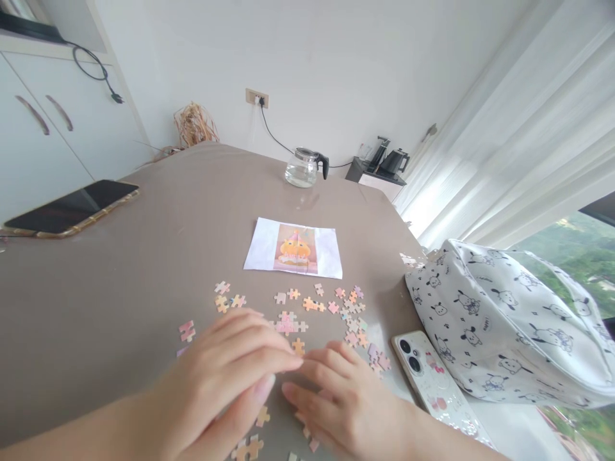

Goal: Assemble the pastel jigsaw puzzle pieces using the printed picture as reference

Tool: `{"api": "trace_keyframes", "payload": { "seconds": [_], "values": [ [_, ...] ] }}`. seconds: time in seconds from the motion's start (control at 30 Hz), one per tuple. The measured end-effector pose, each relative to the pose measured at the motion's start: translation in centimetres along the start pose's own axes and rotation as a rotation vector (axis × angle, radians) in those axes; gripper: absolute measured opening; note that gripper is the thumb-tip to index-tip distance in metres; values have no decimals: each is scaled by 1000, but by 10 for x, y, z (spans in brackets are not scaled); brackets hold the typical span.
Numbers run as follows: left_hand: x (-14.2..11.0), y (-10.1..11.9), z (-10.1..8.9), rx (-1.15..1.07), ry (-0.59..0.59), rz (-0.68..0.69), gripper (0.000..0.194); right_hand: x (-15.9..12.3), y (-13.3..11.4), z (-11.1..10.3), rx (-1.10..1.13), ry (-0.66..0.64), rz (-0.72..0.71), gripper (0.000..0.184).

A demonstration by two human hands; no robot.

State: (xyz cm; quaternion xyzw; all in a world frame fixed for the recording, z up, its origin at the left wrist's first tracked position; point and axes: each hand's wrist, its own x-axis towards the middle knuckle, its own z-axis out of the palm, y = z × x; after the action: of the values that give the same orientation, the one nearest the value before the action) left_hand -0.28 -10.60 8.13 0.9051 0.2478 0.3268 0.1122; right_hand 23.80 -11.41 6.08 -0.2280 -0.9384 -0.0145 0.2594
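My left hand [240, 362] reaches in low over the table, its fingers stretched out and the thumb a little apart. Its fingertips meet those of my right hand [343, 387], whose fingers are bent with a gap between index finger and thumb. No piece shows in either hand, though the undersides are hidden. Just beyond the fingertips lies an orange puzzle piece [298, 347]. Behind it is a joined pink cluster of puzzle pieces [287, 323]. More loose pieces [248, 447] lie below the hands, partly covered. A paper with a printed cartoon picture [296, 248] rests beyond the pieces.
Several scattered puzzle pieces [353, 310] lie at the right. A phone in a decorated case [439, 387] and a white patterned bag [500, 320] sit on the right side. Another phone [72, 208] lies far left. A glass pot [302, 168] stands at the back of the table [192, 211].
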Motion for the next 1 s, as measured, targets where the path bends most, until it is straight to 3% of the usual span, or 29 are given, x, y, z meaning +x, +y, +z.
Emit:
{"api": "trace_keyframes", "payload": {
  "seconds": [0.07, 0.17, 0.3, 0.43, 0.73, 1.0],
  "values": [
    [-7, -9, 4, -42, 27, 3, 35, 3, -10, 7, -35, 58, -40, 22],
    [-28, -18, 14, 97, 50, 64, 31, 3, -18, 18, -109, 125, -92, 23],
    [-46, -24, 22, 171, -5, 132, 29, -2, -17, 21, -162, 42, -79, 32],
    [-43, -27, 19, 182, -75, 176, 28, -8, -16, 16, -142, -10, -22, 27],
    [-28, -28, 18, 229, -48, 149, 28, -5, -22, 16, -56, 43, 169, 12],
    [-24, -32, 27, 176, -32, 184, 34, -2, -28, 28, -65, 25, 184, 21]
  ]
}}
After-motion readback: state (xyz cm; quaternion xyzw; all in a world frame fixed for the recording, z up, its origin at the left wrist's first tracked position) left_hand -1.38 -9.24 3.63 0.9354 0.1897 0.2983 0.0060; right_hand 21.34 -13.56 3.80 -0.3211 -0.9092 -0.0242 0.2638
